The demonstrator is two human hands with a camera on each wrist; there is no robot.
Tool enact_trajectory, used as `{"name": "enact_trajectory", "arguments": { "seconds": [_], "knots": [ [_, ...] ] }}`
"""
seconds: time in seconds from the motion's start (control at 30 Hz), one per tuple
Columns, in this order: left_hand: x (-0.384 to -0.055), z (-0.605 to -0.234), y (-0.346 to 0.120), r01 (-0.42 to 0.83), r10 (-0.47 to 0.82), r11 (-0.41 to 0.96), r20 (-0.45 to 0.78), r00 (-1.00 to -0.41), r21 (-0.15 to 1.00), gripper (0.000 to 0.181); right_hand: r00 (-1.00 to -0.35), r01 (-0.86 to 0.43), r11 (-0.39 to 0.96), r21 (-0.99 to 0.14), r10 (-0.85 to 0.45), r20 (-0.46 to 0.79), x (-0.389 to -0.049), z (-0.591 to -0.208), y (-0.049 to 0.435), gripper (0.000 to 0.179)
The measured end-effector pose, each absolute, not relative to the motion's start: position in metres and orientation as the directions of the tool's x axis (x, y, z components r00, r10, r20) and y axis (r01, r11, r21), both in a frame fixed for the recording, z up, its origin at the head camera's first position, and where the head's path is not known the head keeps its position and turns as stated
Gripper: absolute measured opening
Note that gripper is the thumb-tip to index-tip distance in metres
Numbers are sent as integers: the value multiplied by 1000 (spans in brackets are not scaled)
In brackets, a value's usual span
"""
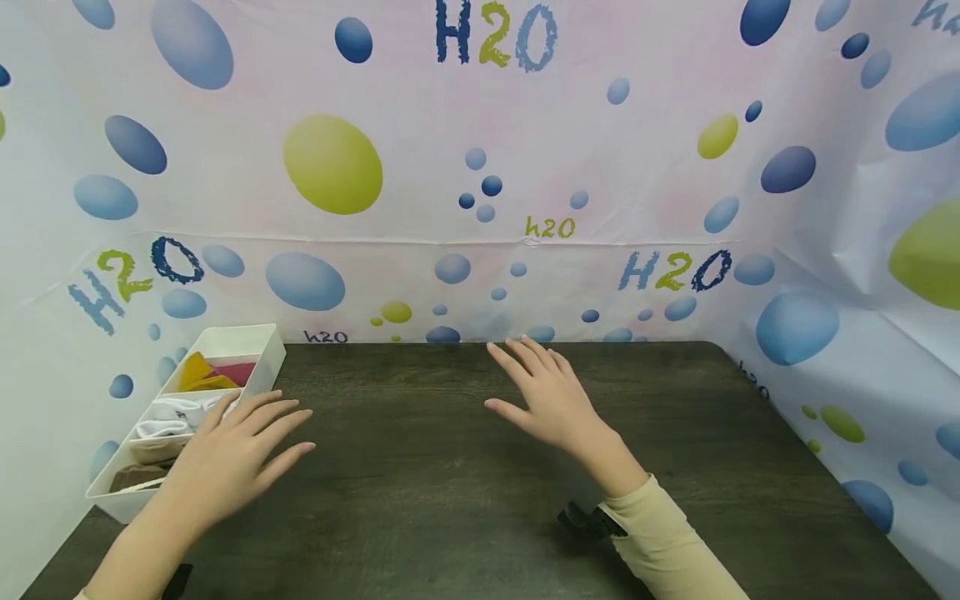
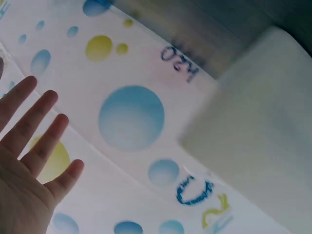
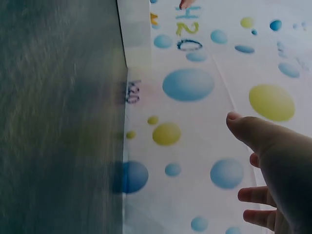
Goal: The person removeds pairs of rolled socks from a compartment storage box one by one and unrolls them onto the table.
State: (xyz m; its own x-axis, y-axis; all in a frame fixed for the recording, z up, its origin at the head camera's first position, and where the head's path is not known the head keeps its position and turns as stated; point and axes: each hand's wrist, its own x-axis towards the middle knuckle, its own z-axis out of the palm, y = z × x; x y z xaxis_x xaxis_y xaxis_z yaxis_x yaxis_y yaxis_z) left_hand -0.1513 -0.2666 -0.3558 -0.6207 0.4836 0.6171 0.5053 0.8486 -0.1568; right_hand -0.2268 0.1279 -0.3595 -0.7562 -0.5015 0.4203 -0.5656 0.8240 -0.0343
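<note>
The tabletop [image 1: 420,475] lies under the compartment box [image 1: 240,340] and stretches to its right; the wall sheet [image 1: 420,167] hangs behind it. Cloths [image 1: 197,373] lie in the box's far, middle and near compartments. The left hand [image 1: 234,457] is at its right side, the right hand [image 1: 553,403] well to its right.

Behind the dark, wood-grained table [image 1: 420,492] and along its left and right sides there is a pale covering [image 1: 420,100], printed with blue and yellow-green bubbles and the writing H2O. It has 1 long horizontal crease at the back and some folds at the right; the light is soft.
</note>
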Motion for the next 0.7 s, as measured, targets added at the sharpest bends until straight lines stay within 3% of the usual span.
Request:
{"name": "enact_trajectory", "arguments": {
  "seconds": [0.2,0.47,0.6,0.7],
  "knots": [
    [-142,-350,-290,515,494,832,699,-518,-206,65,-688,-634,773,9,-569,450,-220,-361,109,73],
    [-137,-350,-316,550,475,798,819,-322,-247,64,-629,-700,712,53,-650,427,-214,-362,77,70],
    [-135,-352,-330,541,438,807,854,-282,-236,64,-620,-717,694,66,-678,395,-210,-362,62,70],
    [-132,-354,-341,513,420,826,861,-286,-233,66,-616,-727,683,69,-693,374,-208,-362,52,69]
  ]
}}
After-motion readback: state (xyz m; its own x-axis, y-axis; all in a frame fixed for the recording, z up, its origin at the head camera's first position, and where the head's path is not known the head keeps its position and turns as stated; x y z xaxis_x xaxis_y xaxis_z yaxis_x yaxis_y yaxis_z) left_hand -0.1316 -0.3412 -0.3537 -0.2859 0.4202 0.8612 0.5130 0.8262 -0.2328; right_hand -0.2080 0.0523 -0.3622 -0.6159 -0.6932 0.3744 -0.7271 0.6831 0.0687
